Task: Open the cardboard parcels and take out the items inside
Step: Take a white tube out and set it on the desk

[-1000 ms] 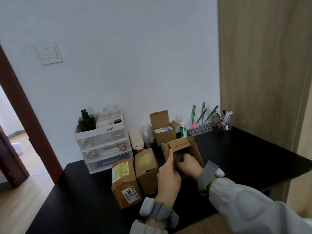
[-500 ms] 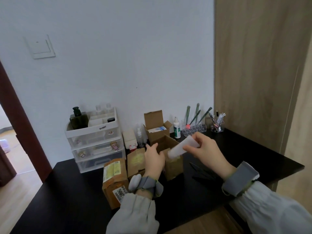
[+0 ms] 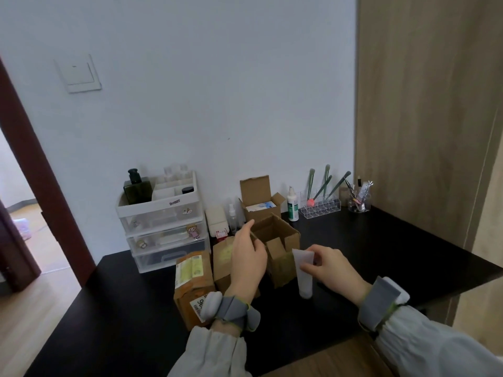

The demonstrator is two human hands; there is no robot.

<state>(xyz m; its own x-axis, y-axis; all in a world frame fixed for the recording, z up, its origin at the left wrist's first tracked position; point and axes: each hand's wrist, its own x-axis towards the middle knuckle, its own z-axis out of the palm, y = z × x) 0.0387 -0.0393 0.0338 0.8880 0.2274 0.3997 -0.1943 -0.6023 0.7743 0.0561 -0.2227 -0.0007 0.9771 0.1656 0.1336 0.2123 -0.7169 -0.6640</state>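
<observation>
An opened cardboard parcel (image 3: 283,240) stands on the black desk (image 3: 381,246), flaps up. My left hand (image 3: 249,257) grips its left flap. My right hand (image 3: 326,268) holds a white tube (image 3: 304,276) upright, cap down on the desk, just right of that parcel. Two sealed parcels stand to the left: one with a yellow label (image 3: 192,281) and a plainer one (image 3: 223,257) partly behind my left hand. Another opened box (image 3: 258,200) with a white and blue item inside sits by the wall.
A white drawer organizer (image 3: 163,227) with a dark green bottle (image 3: 137,187) stands at the back left. A white spray bottle (image 3: 292,205), a clear brush rack (image 3: 321,208) and a clear cup of tools (image 3: 359,202) line the wall. A wooden cabinet (image 3: 424,118) bounds the right.
My right hand pulled the white tube out of the parcel, swung it right and lowered it cap-down onto the desk. My left hand shifted onto the parcel's left flap.
</observation>
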